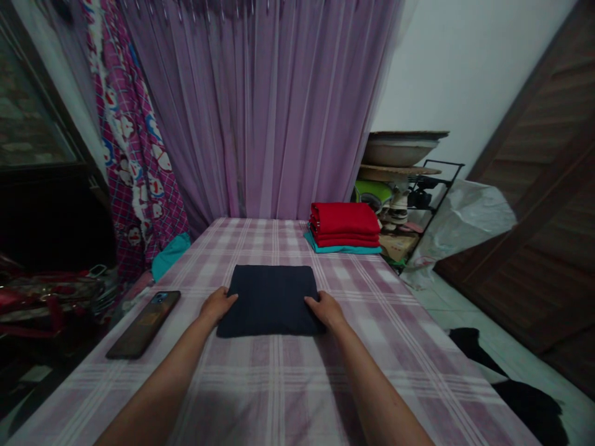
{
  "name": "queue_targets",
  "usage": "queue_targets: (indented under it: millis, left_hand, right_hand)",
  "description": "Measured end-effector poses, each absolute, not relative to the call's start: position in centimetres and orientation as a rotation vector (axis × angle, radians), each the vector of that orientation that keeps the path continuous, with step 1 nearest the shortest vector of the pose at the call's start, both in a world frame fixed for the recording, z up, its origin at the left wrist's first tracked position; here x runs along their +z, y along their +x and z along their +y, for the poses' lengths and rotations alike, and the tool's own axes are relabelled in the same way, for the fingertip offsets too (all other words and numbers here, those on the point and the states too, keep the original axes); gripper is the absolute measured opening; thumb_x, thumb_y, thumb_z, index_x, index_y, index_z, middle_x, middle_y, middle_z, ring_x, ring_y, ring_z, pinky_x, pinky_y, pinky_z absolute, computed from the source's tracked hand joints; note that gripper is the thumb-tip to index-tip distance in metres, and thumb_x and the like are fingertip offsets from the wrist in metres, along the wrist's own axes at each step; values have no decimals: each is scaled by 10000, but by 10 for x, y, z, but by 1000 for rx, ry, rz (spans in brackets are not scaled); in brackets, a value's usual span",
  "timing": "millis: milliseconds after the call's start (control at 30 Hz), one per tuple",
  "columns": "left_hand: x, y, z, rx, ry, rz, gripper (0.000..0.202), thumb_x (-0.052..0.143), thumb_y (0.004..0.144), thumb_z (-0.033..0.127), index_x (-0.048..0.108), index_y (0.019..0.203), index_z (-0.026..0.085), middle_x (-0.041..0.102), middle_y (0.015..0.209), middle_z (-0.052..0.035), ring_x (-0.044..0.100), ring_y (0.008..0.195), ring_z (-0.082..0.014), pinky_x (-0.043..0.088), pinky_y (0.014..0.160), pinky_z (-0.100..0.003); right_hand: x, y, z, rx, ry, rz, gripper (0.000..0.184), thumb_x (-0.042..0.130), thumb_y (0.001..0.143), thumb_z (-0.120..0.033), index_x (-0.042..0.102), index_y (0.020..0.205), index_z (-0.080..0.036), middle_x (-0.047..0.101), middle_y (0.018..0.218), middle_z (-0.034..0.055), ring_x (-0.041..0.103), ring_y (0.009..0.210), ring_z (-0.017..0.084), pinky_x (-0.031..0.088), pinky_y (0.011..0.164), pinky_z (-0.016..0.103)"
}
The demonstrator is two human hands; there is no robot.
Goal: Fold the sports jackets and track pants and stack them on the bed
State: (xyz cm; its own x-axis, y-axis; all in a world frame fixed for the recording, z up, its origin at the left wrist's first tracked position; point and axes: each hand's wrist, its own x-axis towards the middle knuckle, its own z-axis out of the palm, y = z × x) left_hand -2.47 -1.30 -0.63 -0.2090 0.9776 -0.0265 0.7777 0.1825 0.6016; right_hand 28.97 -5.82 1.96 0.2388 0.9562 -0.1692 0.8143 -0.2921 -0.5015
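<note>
A dark navy folded cloth (pixel 273 302) lies flat on the checked tablecloth (pixel 274 384), forming a neat rectangle. At its left edge, my left hand (pixel 217 306) grips the side, thumb on top and fingers tucked beneath. My right hand (pixel 328 308) holds the opposite edge the same way. The undersides of the fingers are hidden by the cloth. Farther back on the right sits a stack of folded red cloth (pixel 346 223) on top of a folded turquoise cloth (pixel 346 249).
A smartphone (pixel 145 325) lies face down at the left. Purple curtains (pixel 260 111) hang behind the table. Beyond its right side are a cluttered rack (pixel 402 204), a plastic bag (pixel 469 217) and dark cloth (pixel 525 396) on the floor. Turquoise fabric (pixel 170 255) lies by the left edge.
</note>
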Motion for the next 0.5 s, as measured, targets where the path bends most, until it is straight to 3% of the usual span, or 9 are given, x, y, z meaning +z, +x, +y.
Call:
queue_targets:
  millis: [267, 500]
  left_hand:
    - [-3, 28, -9, 1024, 1517, 1900, 303, 551, 869, 380, 576, 1120, 211, 731, 1069, -67, 682, 1018, -222, 525, 825, -321]
    - [10, 129, 44, 1184, 1513, 1523, 307, 593, 867, 362, 564, 1132, 210, 736, 1060, -67, 692, 991, -197, 535, 856, -326]
  right_hand:
    - [34, 305, -59, 466, -2194, -1639, 359, 489, 904, -372, 661, 1112, -136, 729, 1083, 135, 677, 1012, 242, 461, 789, 283]
    - [80, 391, -39, 166, -2338, -1499, 408, 488, 894, -409, 653, 1147, -135, 720, 1072, 157, 673, 1008, 281, 463, 769, 318]
